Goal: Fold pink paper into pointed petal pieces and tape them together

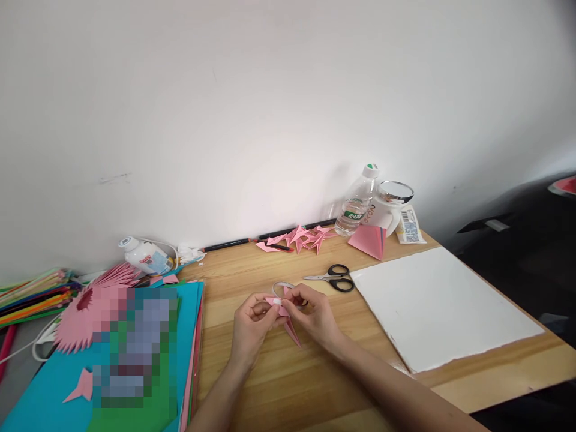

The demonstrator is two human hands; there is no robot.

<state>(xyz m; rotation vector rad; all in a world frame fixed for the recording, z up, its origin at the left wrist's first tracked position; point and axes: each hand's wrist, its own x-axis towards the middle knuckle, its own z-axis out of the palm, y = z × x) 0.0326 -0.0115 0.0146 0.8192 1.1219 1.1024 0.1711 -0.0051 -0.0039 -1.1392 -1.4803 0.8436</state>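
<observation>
Between the fingertips of both hands is a small folded pink paper piece (284,311) with a white patch on it. My left hand (250,324) pinches its left side, and my right hand (318,315) pinches the right side. Fingers cover part of the piece. A long pointed pink paper shape (292,333) shows just below the hands; I cannot tell whether it is joined to the held piece. Behind the fingers, a pale ring (275,286) is partly hidden. Black-handled scissors (339,278) lie beyond my right hand.
Pink folded pieces (308,239) lie along the wall. A water bottle (357,204), white mug (387,210) and pink paper fan (369,242) stand back right. A white board (443,309) lies right. Blue sheets (54,381) and a pink pleated paper ring (74,324) are left.
</observation>
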